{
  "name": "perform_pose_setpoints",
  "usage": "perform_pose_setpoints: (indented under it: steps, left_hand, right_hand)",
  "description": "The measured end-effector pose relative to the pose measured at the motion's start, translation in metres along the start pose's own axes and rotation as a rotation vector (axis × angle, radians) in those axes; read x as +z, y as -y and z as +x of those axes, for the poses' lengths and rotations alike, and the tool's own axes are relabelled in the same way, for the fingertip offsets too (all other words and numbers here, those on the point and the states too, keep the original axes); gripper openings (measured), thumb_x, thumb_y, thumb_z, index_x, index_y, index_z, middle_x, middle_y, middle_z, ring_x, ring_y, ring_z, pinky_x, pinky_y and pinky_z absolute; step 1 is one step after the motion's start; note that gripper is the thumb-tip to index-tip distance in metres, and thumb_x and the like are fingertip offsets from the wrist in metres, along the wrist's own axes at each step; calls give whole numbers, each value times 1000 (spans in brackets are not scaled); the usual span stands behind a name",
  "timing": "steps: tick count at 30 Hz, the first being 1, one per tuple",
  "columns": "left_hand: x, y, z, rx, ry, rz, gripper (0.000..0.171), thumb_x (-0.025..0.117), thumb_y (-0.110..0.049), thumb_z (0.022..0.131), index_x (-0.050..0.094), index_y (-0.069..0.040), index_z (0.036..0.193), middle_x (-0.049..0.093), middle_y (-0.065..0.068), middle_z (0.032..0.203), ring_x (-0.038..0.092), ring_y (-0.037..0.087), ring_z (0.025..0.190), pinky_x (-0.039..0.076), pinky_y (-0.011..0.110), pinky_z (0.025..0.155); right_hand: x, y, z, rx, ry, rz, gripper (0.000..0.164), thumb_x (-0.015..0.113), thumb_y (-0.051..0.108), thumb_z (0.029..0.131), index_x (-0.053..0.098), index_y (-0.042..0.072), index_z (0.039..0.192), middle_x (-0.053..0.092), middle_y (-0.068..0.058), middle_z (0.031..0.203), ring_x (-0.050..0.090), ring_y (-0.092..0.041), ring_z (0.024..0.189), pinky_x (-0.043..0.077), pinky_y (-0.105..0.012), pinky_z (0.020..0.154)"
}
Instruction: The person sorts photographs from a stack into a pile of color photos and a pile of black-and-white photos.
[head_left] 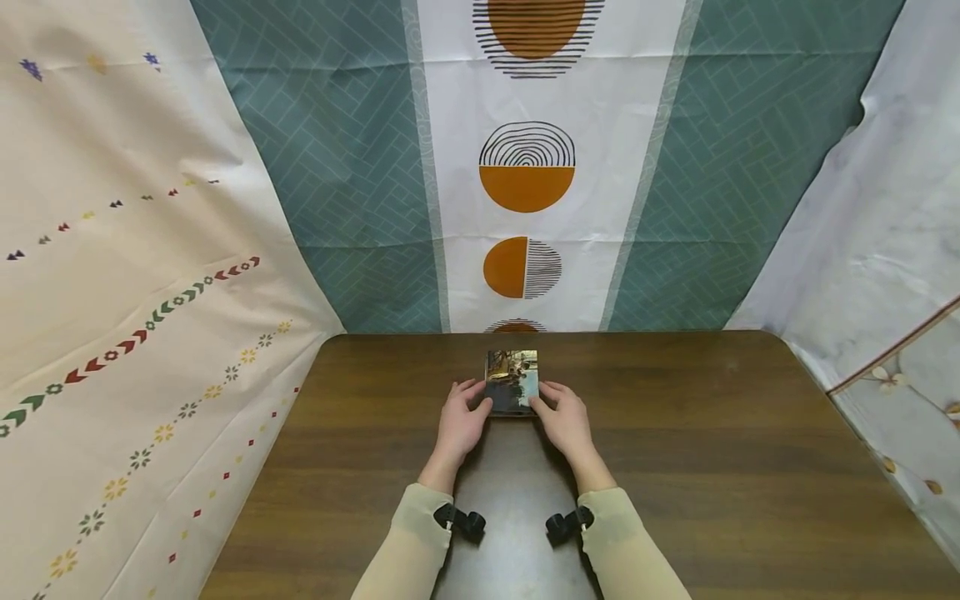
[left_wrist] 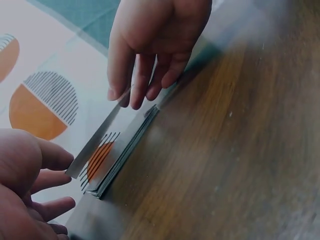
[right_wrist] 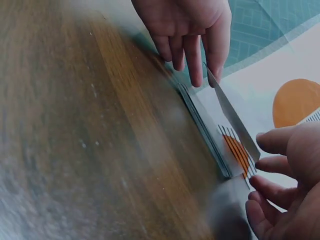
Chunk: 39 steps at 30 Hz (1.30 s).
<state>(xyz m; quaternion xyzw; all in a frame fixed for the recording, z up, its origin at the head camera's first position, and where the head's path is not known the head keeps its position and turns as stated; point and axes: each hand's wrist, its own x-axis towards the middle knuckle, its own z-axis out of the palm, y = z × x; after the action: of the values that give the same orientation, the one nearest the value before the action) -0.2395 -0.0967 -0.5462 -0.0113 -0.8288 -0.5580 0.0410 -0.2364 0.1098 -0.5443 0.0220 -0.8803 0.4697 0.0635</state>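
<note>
A small picture card (head_left: 512,367) with a dark, gold and pale blue scene is held level between both hands near the table's far edge. My left hand (head_left: 460,423) pinches its left edge between thumb and fingers. The opposite edge is pinched by my right hand (head_left: 566,422). In the left wrist view the thin card (left_wrist: 97,140) is seen nearly edge-on, raised above a flat stack of cards (left_wrist: 125,154) lying on the table. The right wrist view also shows a gap between the held card (right_wrist: 232,117) and the stack (right_wrist: 206,134).
The brown wooden table (head_left: 712,450) extends to both sides of the hands. Behind it hangs a green and white cloth (head_left: 360,183) with orange circles. Pale patterned cloths (head_left: 150,292) hang at both sides. A black wrist camera (head_left: 459,521) is strapped to each wrist.
</note>
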Motion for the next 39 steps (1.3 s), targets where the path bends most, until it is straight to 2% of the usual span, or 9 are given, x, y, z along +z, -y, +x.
perform_pose_setpoints:
  steps: [3,7,10,14,18,27,33,39]
  left_hand:
    - [1,-3,-2,6,-34,-24,40,69,-11,101,69,2,139,55,22,154,25,45,158,22,61,125]
    - [1,-7,-3,11,-84,-44,39,72,-10,100,71,1,136,63,21,145,44,43,148,33,58,120]
    - [-2,-8,-4,11,-113,-55,38,73,-11,99,73,0,135,69,20,135,58,40,134,44,56,112]
    - [-11,-5,-6,14,-129,-26,36,73,-12,99,74,0,133,74,16,119,67,35,118,52,53,100]
    - [-24,1,-10,33,-126,49,32,73,-11,99,77,0,129,75,12,109,69,32,108,54,51,94]
    - [-63,17,-23,58,-122,167,29,73,-12,99,78,-1,126,76,12,110,70,31,101,55,48,88]
    - [-91,24,-24,39,-152,188,31,75,-11,98,78,0,127,75,14,108,68,36,110,51,53,97]
    - [-119,33,-16,-10,-184,191,36,74,-13,100,74,1,133,72,19,115,63,39,118,47,55,102]
  right_hand:
    - [-2,1,-1,-2,-25,4,44,70,22,103,69,-2,140,61,-24,146,53,-47,139,41,-61,113]
    - [-2,4,-2,-3,-38,2,42,71,22,102,72,1,138,66,-23,141,57,-45,135,44,-59,111]
    - [0,7,-3,-5,-34,16,40,72,22,101,74,3,136,73,-19,130,64,-41,128,49,-57,106]
    - [4,14,-5,-14,-20,41,37,74,21,98,77,6,132,80,-9,111,72,-34,114,53,-54,100]
    - [9,21,-8,-29,-6,52,36,76,20,97,78,6,130,81,-5,105,75,-30,107,55,-52,97]
    - [34,37,-20,-78,65,50,36,78,20,96,78,6,129,81,-1,99,76,-23,97,58,-47,90]
    - [59,59,-24,-104,86,28,38,78,21,97,77,5,131,80,1,97,76,-21,94,59,-43,85]
    - [90,84,-13,-88,72,-3,36,76,22,96,79,10,130,78,7,94,73,-14,87,57,-37,77]
